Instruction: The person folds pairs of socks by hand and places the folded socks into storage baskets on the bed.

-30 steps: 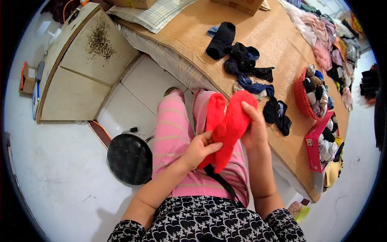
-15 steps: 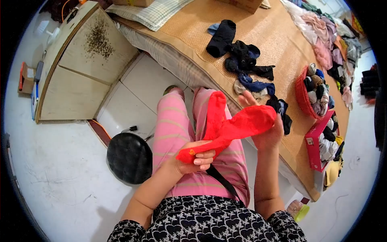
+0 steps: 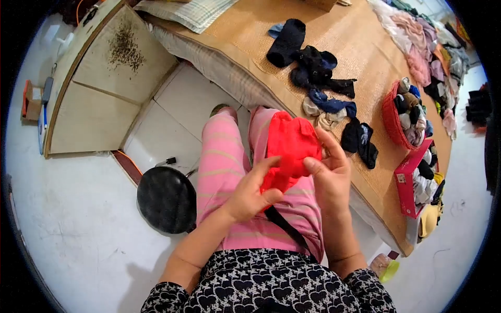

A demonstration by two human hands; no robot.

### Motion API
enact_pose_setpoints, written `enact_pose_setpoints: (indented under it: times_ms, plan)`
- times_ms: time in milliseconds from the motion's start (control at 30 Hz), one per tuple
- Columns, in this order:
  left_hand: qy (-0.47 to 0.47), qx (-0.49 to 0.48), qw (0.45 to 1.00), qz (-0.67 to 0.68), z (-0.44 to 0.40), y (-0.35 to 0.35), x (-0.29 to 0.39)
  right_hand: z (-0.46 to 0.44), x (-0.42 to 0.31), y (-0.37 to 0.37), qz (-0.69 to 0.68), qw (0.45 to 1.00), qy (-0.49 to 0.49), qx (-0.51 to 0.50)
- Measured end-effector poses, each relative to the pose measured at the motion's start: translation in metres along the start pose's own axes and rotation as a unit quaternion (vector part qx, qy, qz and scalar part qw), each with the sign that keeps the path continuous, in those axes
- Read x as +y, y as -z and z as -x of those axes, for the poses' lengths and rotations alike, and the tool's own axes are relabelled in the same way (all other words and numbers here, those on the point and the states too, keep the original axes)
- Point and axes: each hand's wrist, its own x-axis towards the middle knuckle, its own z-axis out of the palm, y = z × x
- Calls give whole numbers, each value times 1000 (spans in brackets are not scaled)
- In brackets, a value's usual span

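Over my lap, a bright red sock [image 3: 300, 148] is bunched up between my two hands. My right hand [image 3: 335, 175] pinches its right side, the thumb in front and the fingers behind. At the lower left of the fabric, my left hand [image 3: 248, 194] has its thumb and fingers around the sock, and some fingers are hidden behind it. More red fabric lies against my pink striped trouser leg [image 3: 224, 151]; where it parts from the held sock I cannot tell.
Dark socks [image 3: 315, 68] and a black pair [image 3: 360, 142] lie on the bed mat [image 3: 365, 57] to the right. A red basket [image 3: 391, 122] and a pink box [image 3: 404, 180] hold bundled socks. A black round stool [image 3: 166, 201] stands left, near a cabinet [image 3: 107, 109].
The red sock, stretched out between my hands before, is now gathered into a compact bunch. My right hand has moved left and my left hand slightly up, bringing them closer together.
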Motion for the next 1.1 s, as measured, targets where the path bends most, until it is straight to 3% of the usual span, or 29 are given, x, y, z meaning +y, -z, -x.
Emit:
enact_pose_setpoints:
  times_ms: [67,133,200,233,267,333,433,533,567,600,667,700,767,800,867,933,1000,1033,1067,1100]
  plan:
    - [-65,4,973,-220,-3,-14,5,11,8,-11,-36,999,-31,11]
    - [-10,55,973,-225,-2,-20,1,11,2,-19,-62,997,-38,11]
    - [86,62,991,-83,-2,-12,-19,-1,-2,-13,-46,997,21,57]
    - [90,64,994,-26,-2,-13,-12,-8,-5,-7,-36,995,52,76]
    - [93,63,993,-26,1,-10,-6,-15,-8,0,-27,992,82,94]
    - [192,9,981,0,9,-2,2,-31,-13,6,11,987,124,104]
    - [215,-19,976,-11,24,7,-18,-56,3,10,117,990,72,17]
    - [255,-57,965,-26,32,22,-44,-84,71,32,297,951,82,-20]
    - [285,-70,955,-34,33,26,-47,-87,89,36,286,958,34,-10]
    - [284,-69,956,-35,33,28,-46,-90,104,42,357,931,75,-16]
    - [342,-65,922,-170,32,30,-42,-92,122,48,424,899,104,-8]
    - [342,-65,922,-170,32,28,-39,-92,120,47,430,899,77,12]
    - [247,14,881,-402,30,21,-33,-90,119,44,450,886,94,51]
    - [247,13,881,-404,27,19,-35,-89,118,42,470,871,110,89]
    - [-9,172,838,-517,21,17,-43,-89,124,47,503,855,106,67]
    - [25,154,863,-480,11,19,-47,-90,115,45,536,837,101,43]
    - [59,138,885,-441,4,22,-51,-97,99,45,465,879,-87,-64]
    - [132,103,880,-445,0,23,-52,-98,100,45,352,925,-123,-77]
    - [202,67,869,-446,-4,24,-52,-98,96,45,351,926,-121,-76]
    - [200,67,869,-447,-9,25,-50,-94,75,35,291,951,-62,-89]
